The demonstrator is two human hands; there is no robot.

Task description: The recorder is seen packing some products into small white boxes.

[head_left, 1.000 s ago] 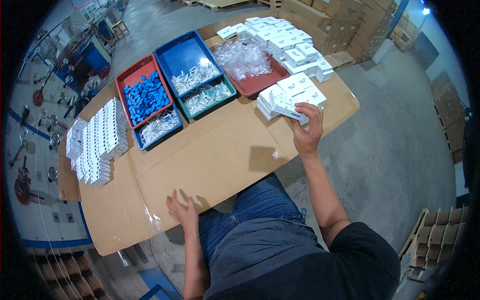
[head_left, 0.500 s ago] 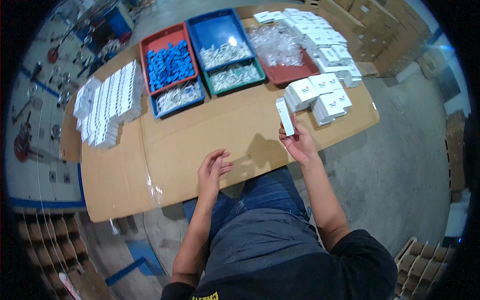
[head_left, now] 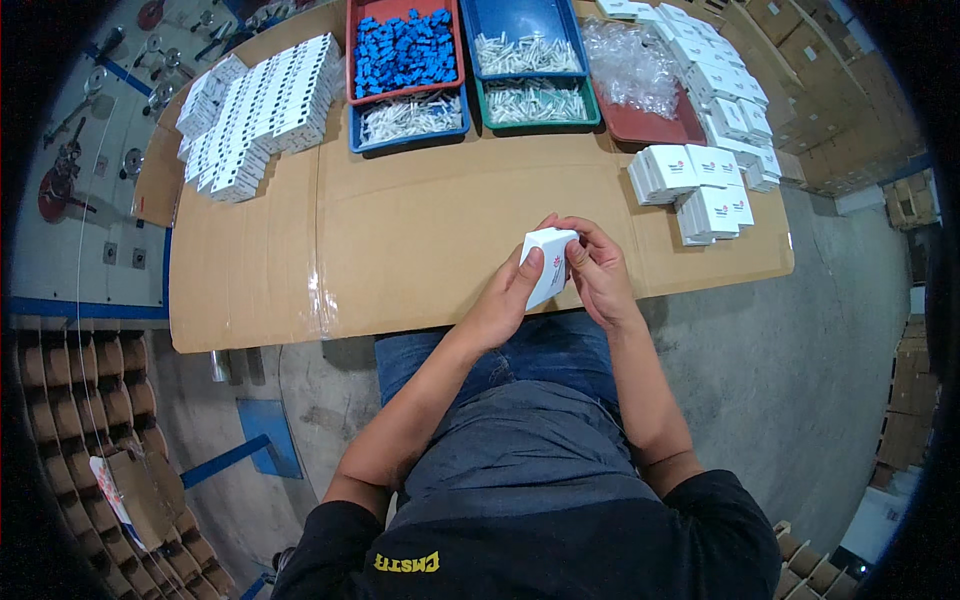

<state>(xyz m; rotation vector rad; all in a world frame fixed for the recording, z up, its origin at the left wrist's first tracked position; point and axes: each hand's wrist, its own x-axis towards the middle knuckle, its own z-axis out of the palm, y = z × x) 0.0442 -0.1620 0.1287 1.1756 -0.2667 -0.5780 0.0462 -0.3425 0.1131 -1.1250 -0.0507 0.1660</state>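
Both hands are closed around a small white box [head_left: 549, 268], which is tilted in front of my waist at the table's near edge. My left hand [head_left: 503, 300] grips its left side, thumb across the face. My right hand [head_left: 600, 270] holds the upper right side with thumb and fingers at the top end. Whether that end is shut or opened, I cannot make out. To the right stand stacked white boxes [head_left: 712, 212] of the same kind. Another large group of white boxes [head_left: 285, 95] stands in rows at the far left.
Along the far side of the cardboard-covered table [head_left: 420, 230] are a red tray [head_left: 352, 80] of blue pieces, and blue [head_left: 357, 148] and green [head_left: 540, 127] trays of small white parts. A red tray [head_left: 650, 128] holds clear plastic pieces. A divided cardboard rack [head_left: 60, 400] stands lower left.
My right hand has brought the white box leftward and nearer to me. My left hand, open before, has taken hold of it too. The view has shifted, so the trays appear higher.
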